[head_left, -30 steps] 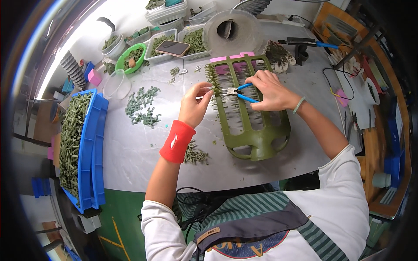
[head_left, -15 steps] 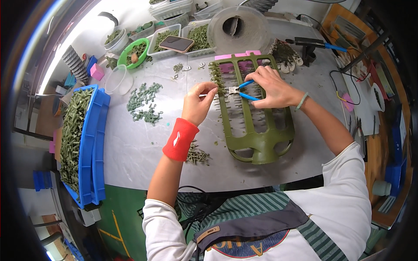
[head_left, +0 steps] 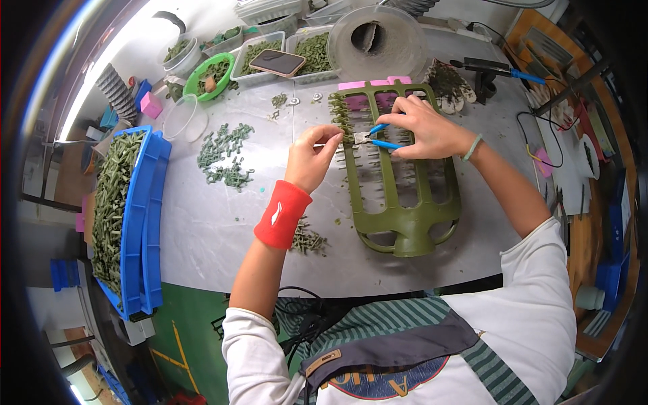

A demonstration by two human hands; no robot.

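Note:
An olive-green slotted plastic frame [head_left: 386,177] lies on the grey table with its neck end toward me. My right hand [head_left: 432,129] grips blue-handled pliers [head_left: 385,144], whose short metal jaws reach the frame's left rail. Small green prong-like pieces [head_left: 339,111] line the upper part of that rail. Just left of the jaws, my left hand [head_left: 312,155] has thumb and fingertips pinched together beside the rail. Whatever those fingertips hold is too small to make out. Beneath the frame's far end shows a pink block [head_left: 351,85].
Loose green pieces [head_left: 226,155] are spread left of my hands; a darker pile [head_left: 309,237] lies near my left wrist. Blue crates [head_left: 150,223] of green pieces stand at left. Along the back are tubs, a green basket [head_left: 228,86], a phone [head_left: 277,63] and a dirty glove [head_left: 449,84].
The blue handles have come closer together as my right hand squeezes. Both hands stay almost in the same place at the frame's left rail, and the whole view has shifted slightly.

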